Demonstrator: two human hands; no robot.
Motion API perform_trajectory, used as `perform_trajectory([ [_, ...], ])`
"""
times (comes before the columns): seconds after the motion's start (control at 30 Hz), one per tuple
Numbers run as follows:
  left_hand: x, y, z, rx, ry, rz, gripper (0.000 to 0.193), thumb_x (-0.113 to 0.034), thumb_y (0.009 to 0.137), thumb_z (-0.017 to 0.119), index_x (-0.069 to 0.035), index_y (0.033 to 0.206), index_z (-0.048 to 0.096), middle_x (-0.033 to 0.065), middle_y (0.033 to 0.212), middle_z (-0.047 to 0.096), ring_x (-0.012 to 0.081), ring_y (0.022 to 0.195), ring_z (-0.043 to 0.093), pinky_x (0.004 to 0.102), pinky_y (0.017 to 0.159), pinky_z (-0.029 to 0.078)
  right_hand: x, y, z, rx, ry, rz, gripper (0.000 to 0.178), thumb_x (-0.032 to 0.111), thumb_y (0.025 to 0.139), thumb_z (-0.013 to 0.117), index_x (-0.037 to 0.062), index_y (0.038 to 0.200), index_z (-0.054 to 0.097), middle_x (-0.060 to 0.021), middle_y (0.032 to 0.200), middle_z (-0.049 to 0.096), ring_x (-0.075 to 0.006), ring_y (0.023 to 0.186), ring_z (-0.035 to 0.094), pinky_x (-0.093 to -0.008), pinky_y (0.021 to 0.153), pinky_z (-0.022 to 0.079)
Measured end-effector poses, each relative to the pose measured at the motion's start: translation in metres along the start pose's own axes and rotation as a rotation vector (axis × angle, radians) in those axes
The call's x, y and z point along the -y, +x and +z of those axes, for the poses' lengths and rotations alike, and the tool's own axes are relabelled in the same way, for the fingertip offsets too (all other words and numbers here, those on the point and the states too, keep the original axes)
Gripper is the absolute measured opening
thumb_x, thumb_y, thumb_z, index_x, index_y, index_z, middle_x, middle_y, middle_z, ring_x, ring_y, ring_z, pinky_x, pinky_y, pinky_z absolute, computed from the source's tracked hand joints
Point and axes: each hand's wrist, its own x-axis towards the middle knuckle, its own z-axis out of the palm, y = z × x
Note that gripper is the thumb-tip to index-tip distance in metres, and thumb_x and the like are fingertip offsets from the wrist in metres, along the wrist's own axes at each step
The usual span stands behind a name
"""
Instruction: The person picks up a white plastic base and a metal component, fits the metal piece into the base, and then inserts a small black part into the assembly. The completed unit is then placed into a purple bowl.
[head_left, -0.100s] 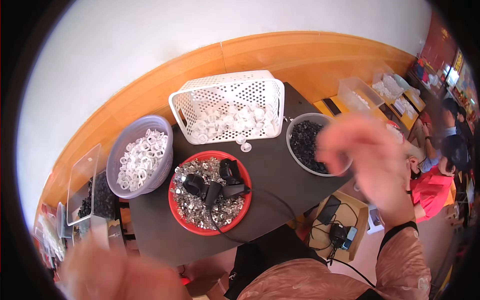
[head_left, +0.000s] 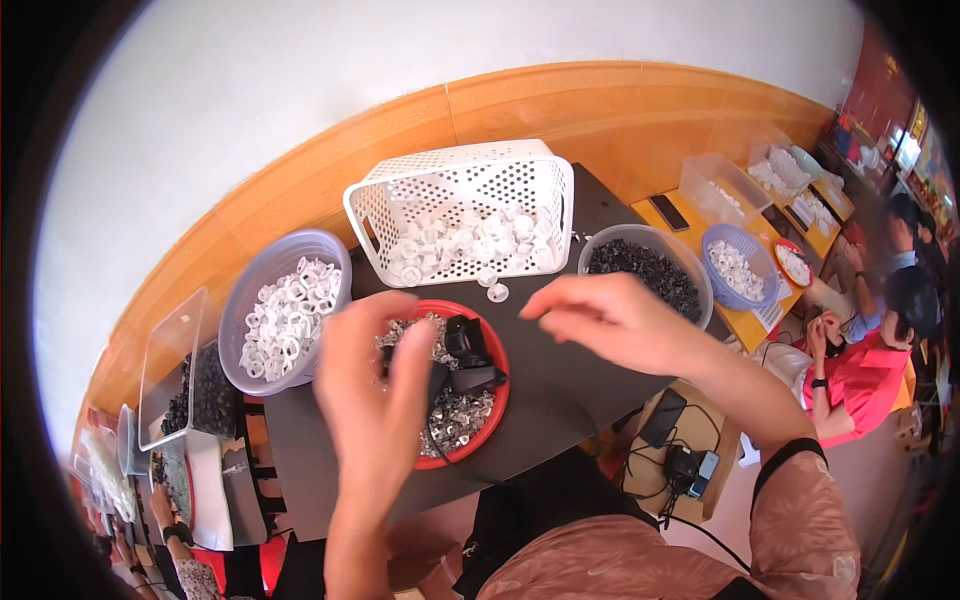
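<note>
My left hand [head_left: 378,390] is raised over the left part of a red bowl [head_left: 498,425], thumb and fingers apart with nothing between them. The bowl is full of small shiny metal pieces [head_left: 458,420]; on them lies a black corded device [head_left: 475,378], partly covered by that hand. To the right, my right hand [head_left: 610,318] hovers above the dark table, fingers loosely stretched leftward and holding nothing I can see. It is nearest a grey bowl of small black parts [head_left: 645,275]. Two clear-white round parts [head_left: 497,292] rest before a white perforated basket [head_left: 460,165], which holds more of them.
A purple-grey basket [head_left: 232,335] of white rings stands at the table's left. Further left are a clear bin [head_left: 165,385] and another person's hand [head_left: 160,505]. At right, an open carton [head_left: 715,480] holds cables; beyond sit a blue basket [head_left: 745,300] and a person in red [head_left: 855,390].
My left hand has come up from the lower left to the red bowl. My right hand has moved left, away from the grey bowl's edge. The view has shifted slightly.
</note>
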Motion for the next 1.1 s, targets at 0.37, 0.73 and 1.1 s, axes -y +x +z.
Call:
perform_trajectory([
  [0.37,0.103,0.004,0.092,0.192,0.659,0.119,0.043,-0.017,0.072,0.073,0.0,0.103,0.048,0.0168,0.083,0.064,0.0345,0.086,0.058,0.0442,0.072,0.046,-0.073,0.065,0.073,0.214,-0.501,0.279,0.03,0.017,0.085,0.049,0.0109,0.109,0.065,-0.0177,0.095,0.068,-0.0351,0.093,0.064,-0.046,0.079,0.05],
  [0.73,0.026,-0.026,0.094,0.026,-0.122,-0.006,0.052,0.003,0.063,0.07,0.0,0.111,0.05,0.0116,0.09,0.061,0.0291,0.077,0.059,0.0379,0.071,0.048,-0.048,0.013,0.046,-0.118,0.559,0.272,0.038,0.015,0.098,0.049,-0.0017,0.132,0.05,-0.0023,0.072,0.061,-0.0067,0.06,0.056,-0.0235,0.051,0.042],
  [1.1,-0.005,-0.045,0.127,-0.038,-0.065,0.316,0.034,0.003,0.065,0.07,0.0,0.094,0.054,0.0112,0.087,0.05,0.0266,0.083,0.05,0.0361,0.074,0.042,-0.047,-0.022,0.034,-0.182,1.028,0.051,0.047,0.014,0.098,0.047,-0.0034,0.14,0.038,-0.0177,0.148,0.034,-0.0222,0.138,0.031,-0.0341,0.111,0.029],
])
